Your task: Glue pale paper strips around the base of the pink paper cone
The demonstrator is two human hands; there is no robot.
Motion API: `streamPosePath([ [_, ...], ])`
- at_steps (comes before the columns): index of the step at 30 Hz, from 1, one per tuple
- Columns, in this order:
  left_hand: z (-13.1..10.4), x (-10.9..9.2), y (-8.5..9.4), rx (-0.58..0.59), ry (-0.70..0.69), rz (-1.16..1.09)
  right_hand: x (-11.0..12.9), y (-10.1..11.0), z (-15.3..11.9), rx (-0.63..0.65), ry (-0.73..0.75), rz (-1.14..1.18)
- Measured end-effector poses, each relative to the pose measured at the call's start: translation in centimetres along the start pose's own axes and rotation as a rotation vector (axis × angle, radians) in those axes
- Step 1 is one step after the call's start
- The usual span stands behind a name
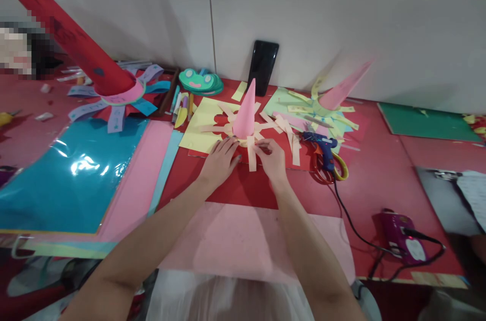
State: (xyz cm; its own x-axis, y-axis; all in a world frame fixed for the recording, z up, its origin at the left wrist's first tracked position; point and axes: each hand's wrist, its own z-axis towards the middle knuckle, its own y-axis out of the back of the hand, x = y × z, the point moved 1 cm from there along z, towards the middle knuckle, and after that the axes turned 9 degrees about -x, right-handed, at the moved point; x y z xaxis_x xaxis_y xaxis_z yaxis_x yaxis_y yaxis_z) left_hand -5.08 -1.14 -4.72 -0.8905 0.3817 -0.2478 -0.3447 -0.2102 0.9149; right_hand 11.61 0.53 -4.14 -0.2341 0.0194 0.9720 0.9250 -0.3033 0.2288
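Observation:
A pink paper cone point(245, 114) stands upright on a petalled paper base, with cream paper strips fanning out around it. One cream paper strip point(251, 155) points toward me at the front of the base. My right hand point(272, 158) pinches this strip at its right side with thumb and finger. On the left of the base rests my left hand point(222, 159), fingers stretched out and touching its edge. Yellow paper point(199, 126) and red sheets lie beneath. Loose cream strips point(292, 141) are scattered just right of the cone.
A blue glue gun point(322, 149) lies on tape rolls point(342, 168), its cord running to a purple power box point(402, 235). A black phone point(262, 68) leans on the wall. A second pink cone point(345, 89) stands right; a red paper tube point(76, 32) and blue sheets point(83, 169) are left.

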Motion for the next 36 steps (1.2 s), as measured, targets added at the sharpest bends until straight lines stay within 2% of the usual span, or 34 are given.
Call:
streamPosePath([
  [6,0.0,-0.1,0.0,0.031,-0.020,0.033,-0.3,0.5,0.8,0.045,0.011,0.060],
  [9,-0.1,-0.2,0.1,0.031,-0.021,0.030,-0.6,0.2,0.8,0.086,-0.011,0.020],
  [21,-0.2,-0.2,0.0,0.047,-0.027,0.042,0.0,-1.0,0.1,0.064,0.012,-0.253],
  [27,-0.2,-0.4,0.3,0.068,-0.014,0.046,0.3,-1.0,1.1,0.122,-0.076,-0.324],
  [36,-0.2,-0.5,0.5,0.064,-0.002,0.025,0.9,-0.8,1.3,0.101,-0.118,-0.322],
])
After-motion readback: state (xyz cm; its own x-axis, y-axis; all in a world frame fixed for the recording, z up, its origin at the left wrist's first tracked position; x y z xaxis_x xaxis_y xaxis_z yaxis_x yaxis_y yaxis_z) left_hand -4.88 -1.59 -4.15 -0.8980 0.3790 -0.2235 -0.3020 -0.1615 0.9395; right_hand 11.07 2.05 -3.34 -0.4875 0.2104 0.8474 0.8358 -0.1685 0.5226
